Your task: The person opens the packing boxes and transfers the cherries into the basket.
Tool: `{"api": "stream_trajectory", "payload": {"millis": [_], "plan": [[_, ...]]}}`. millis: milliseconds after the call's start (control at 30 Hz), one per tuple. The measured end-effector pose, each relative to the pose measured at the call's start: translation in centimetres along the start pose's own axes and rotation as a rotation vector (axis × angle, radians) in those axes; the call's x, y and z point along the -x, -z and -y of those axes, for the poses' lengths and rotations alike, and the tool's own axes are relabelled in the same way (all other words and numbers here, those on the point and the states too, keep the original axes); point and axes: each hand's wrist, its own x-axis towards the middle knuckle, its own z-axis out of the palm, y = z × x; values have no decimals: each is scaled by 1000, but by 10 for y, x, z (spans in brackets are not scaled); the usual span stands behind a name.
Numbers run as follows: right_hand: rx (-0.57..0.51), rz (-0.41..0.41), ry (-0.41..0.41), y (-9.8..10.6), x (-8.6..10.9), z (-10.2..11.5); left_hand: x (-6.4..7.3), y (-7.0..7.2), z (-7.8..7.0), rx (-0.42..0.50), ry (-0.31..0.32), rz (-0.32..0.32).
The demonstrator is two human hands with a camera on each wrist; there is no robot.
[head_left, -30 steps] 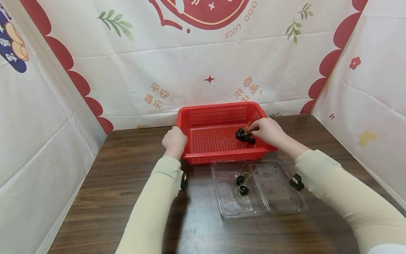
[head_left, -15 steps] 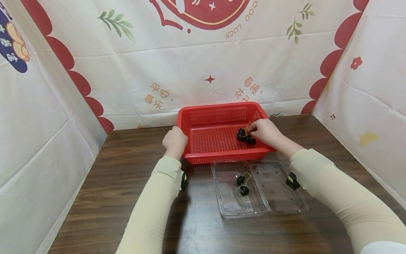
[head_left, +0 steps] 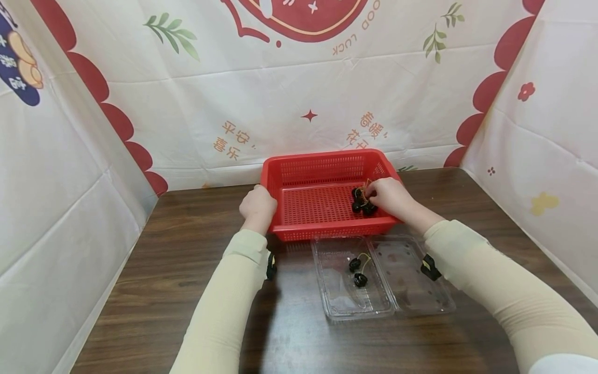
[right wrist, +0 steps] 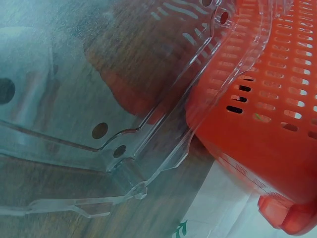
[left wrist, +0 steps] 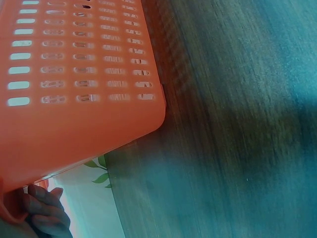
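My left hand (head_left: 258,208) grips the left rim of a red plastic basket (head_left: 334,228); in the left wrist view its fingers (left wrist: 47,210) curl under that rim. Inside the basket, at its right end, lies a small cluster of dark cherries (head_left: 357,206) with thin yellowish stems. My right hand (head_left: 391,196) reaches over the right rim and pinches at the stems with its fingertips, partly covering the fruit. In front of the basket a clear plastic clamshell box (head_left: 334,291) lies open, holding two dark cherries (head_left: 360,280) with joined stems. The right hand is out of the right wrist view.
The box's lid (head_left: 411,280), pierced with holes, lies flat to the right under my right forearm. All of this stands on a dark wooden table (head_left: 187,280). A white printed cloth (head_left: 280,98) hangs behind the basket and at both sides.
My right hand has shifted slightly right and toward me, and the cherries at its fingertips have moved a little with it and spread apart. The left hand stays on the basket rim.
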Motion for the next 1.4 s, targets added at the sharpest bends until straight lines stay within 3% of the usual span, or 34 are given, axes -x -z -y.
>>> {"api": "stream_trajectory", "payload": {"millis": [933,1400], "plan": [[104,8,-4,-4,1,0,0,1,-2,7,3,17],[140,-55,3,-2,3,5,0,0,0,12,22,11]]}}
